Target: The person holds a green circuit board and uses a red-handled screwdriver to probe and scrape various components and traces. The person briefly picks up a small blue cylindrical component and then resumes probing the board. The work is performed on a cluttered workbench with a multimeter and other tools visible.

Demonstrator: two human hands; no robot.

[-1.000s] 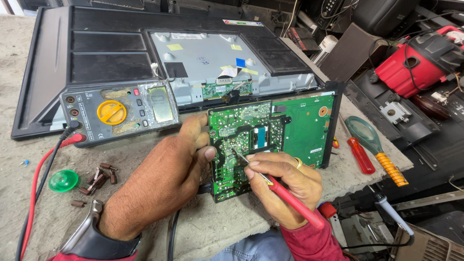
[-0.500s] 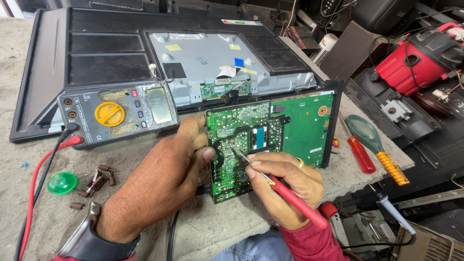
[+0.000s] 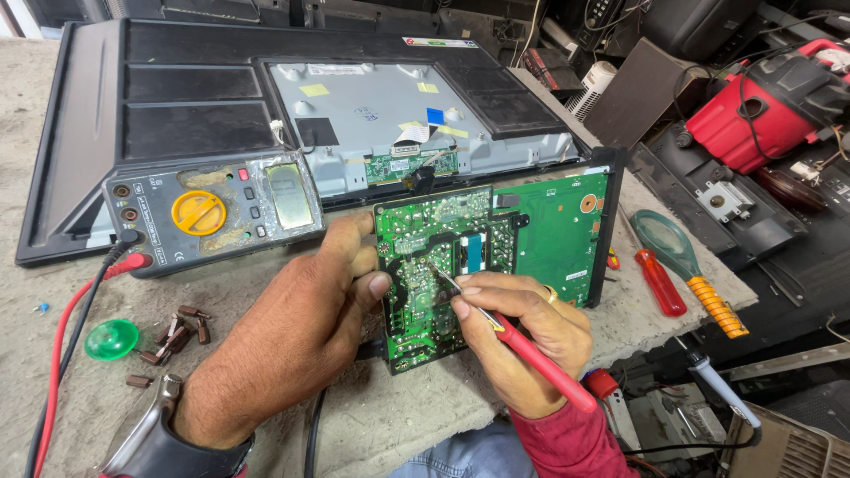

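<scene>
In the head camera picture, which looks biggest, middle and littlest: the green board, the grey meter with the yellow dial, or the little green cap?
1. Green circuit board, held up by the left hand.
2. Grey meter, somewhat smaller, though it lies farther away.
3. Green cap, clearly smallest.

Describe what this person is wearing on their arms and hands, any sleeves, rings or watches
Both hands are bare, no gloves. The left hand has a wristwatch with a silver metal case and a dark strap, and a strip of red sleeve shows below it. The right hand wears a gold-coloured ring on one finger, and its forearm is covered by a dark red long sleeve.
</scene>
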